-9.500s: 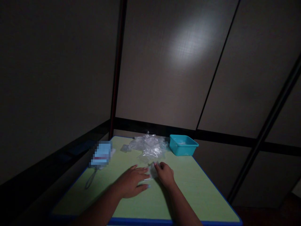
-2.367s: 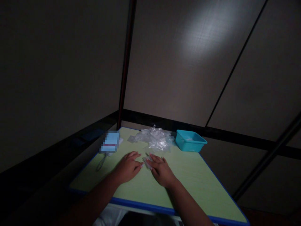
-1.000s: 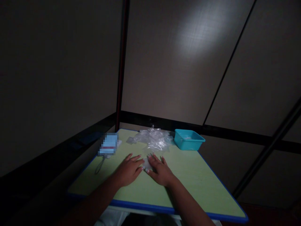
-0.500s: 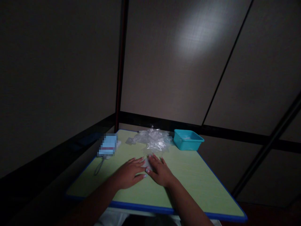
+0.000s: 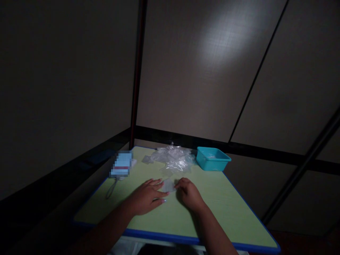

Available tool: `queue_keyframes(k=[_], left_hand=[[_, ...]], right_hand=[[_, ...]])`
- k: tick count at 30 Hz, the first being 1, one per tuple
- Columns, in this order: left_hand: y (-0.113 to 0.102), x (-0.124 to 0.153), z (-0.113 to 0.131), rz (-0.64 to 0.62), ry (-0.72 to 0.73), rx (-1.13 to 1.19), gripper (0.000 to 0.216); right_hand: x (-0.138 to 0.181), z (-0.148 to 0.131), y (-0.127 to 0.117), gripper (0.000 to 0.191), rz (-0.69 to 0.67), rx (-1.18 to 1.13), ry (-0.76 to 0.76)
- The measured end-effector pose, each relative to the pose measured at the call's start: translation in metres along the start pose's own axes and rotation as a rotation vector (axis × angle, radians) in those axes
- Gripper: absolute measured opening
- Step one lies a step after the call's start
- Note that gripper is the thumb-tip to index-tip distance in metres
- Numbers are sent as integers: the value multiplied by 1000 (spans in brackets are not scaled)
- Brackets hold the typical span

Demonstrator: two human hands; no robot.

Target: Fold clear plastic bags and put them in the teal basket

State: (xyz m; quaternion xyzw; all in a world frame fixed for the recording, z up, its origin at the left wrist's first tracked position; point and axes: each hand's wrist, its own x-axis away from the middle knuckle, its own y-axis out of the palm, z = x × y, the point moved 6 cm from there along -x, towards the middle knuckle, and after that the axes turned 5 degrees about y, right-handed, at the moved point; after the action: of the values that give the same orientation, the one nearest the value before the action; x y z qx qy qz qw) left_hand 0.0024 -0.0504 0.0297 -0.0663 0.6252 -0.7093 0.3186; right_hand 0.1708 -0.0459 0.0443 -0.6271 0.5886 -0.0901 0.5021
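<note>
A small piece of clear, whitish plastic (image 5: 169, 185), perhaps a bag, lies flat on the table between my hands. My left hand (image 5: 148, 197) is open, fingers spread, with the fingertips resting on the plastic's left edge. At its right edge my right hand (image 5: 189, 193) is closed, thumb and fingers pinched together on the plastic. Beyond both hands a loose heap of crumpled clear plastic bags (image 5: 172, 157) spreads across the far part of the table.
A turquoise plastic basket (image 5: 213, 164) stands at the far right of the green table (image 5: 225, 205), which has a blue edge. A blurred-out blue object, probably a phone (image 5: 122, 164), lies at the left with a looped strap (image 5: 111, 188). Wall panels rise behind.
My right hand has moved slightly right, off the top of the plastic, and its spread fingers have closed at the right edge. My left hand has hardly moved.
</note>
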Motion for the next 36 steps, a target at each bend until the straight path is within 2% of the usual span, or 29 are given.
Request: queue_keyframes(k=[9,17,20,23,26,31,36], left_hand=[[0,0,-1,32,8,-9,34],[2,0,-13,108,-4,120,32],[-5,-3,-26,240,-115,135,30],[-10,-13,-41,287,-337,48,22],[-11,-31,-52,251,-509,-22,17],[2,-65,-66,151,-644,-25,31],[17,-79,-79,34,-774,-16,36]], right_hand=[[0,-15,9,33,-43,128,-81],[6,-27,18,25,-151,352,-163],[6,-30,19,23,-159,422,-182],[6,-33,18,24,-169,432,-201],[7,-34,18,26,-169,425,-209],[8,-34,20,27,-161,424,-210],[7,-34,20,25,-170,438,-204]])
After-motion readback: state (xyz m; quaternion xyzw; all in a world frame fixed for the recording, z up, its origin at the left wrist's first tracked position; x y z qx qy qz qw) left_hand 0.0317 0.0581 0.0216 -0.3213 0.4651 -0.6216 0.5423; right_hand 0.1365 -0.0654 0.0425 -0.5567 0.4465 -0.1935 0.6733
